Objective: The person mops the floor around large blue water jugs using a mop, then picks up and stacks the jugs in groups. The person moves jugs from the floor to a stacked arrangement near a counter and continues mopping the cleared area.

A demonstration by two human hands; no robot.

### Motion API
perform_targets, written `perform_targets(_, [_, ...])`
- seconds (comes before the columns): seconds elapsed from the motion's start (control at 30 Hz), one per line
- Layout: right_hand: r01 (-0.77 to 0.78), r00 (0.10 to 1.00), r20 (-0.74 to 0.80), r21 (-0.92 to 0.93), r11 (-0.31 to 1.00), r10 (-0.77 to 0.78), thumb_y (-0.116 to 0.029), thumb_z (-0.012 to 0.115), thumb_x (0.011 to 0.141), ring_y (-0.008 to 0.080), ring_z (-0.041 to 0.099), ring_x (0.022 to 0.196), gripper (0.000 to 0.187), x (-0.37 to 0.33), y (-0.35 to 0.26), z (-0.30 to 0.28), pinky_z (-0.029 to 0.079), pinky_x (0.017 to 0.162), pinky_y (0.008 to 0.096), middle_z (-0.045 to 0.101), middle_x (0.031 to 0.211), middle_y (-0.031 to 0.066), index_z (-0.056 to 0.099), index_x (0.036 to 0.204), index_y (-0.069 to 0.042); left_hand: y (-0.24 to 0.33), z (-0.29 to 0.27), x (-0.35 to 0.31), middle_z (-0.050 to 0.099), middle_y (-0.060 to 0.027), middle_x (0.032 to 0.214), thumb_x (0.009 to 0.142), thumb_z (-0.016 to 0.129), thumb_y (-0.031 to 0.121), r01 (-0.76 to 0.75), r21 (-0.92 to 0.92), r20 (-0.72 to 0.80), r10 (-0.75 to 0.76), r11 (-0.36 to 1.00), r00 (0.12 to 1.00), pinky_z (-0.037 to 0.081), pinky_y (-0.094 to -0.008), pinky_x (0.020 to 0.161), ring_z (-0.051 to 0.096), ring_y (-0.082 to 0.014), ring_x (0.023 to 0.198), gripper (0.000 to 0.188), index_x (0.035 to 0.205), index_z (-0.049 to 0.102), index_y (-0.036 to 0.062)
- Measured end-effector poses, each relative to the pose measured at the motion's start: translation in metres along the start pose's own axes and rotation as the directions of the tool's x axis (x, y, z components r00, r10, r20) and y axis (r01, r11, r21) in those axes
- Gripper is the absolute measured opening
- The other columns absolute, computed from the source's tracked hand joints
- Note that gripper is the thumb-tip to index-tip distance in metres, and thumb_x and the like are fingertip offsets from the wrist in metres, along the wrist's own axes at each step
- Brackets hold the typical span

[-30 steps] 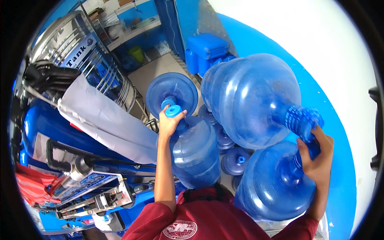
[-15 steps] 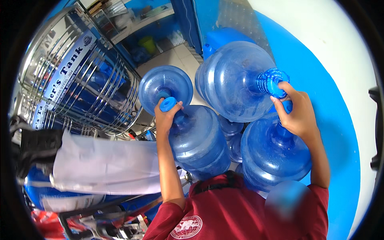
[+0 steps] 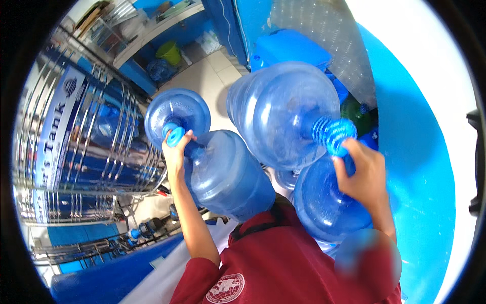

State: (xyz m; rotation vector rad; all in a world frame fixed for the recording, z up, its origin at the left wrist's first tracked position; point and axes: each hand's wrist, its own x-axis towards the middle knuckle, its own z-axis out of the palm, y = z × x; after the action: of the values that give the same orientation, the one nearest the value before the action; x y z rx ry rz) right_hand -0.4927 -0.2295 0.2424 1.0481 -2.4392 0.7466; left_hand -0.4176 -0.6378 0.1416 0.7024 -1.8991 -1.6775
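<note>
— Since a moment ago the big steel tank (image 3: pixel 86 142) has slid further left in view, and both raised bottles sit closer to the camera. What does the left hand (image 3: pixel 175 152) hold?

— It is closed around the necks of two blue water bottles. One, the upper left bottle (image 3: pixel 177 114), points its base away toward the tiled floor (image 3: pixel 212 76); the other, the lower left bottle (image 3: pixel 228 175), hangs down against the red shirt (image 3: pixel 283 263).

— And the right hand (image 3: pixel 362 175)?

— It grips the ribbed neck of the large right bottle (image 3: pixel 283 114), which lies on its side, its base toward the upper left. A second one, the lower right bottle (image 3: pixel 324 202), hangs just beneath the same hand, touching the shirt. How the fingers catch its neck I cannot tell.

— Do the bottles touch?

— The large right bottle overlaps the lower left one in the middle; whether they press together is unclear.

— Anything else around?

— A bright blue wall (image 3: pixel 415 167) curves along the right, and shelves (image 3: pixel 152 25) stand at the top left beside a green bucket (image 3: pixel 168 51).
</note>
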Motion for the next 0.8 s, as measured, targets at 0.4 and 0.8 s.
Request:
perform_targets(0.4, [-0.232, 0.952, 0.225, 0.084, 0.969, 0.208, -0.016, 0.069, 0.078, 0.0327, 0.062, 0.059, 0.026, 0.092, 0.064, 0.173, 0.049, 0.050, 0.0447, 0.060, 0.067, 0.0132, 0.059, 0.102, -0.009, 0.047, 0.037, 0.212, 0.069, -0.0095, 0.077, 0.080, 0.073, 0.018, -0.002, 0.108, 0.164, -0.016, 0.994, 0.986, 0.047, -0.0299, 0.078, 0.064, -0.0171, 0.075, 0.019, 0.084, 0.066, 0.0006])
perform_targets(0.8, [-0.521, 0.787, 0.313, -0.121, 0.845, 0.531, -0.022, 0.065, 0.082, 0.0356, 0.065, 0.064, 0.032, 0.136, 0.067, 0.309, 0.052, 0.053, 0.0476, 0.064, 0.072, 0.0172, 0.058, 0.110, -0.007, -0.049, 0.099, 0.437, 0.069, -0.0074, 0.079, 0.078, 0.076, 0.022, 0.100, 0.212, 0.328, -0.167, 0.972, 0.930, 0.047, -0.0316, 0.078, 0.062, -0.0157, 0.077, 0.025, 0.087, 0.071, -0.0006])
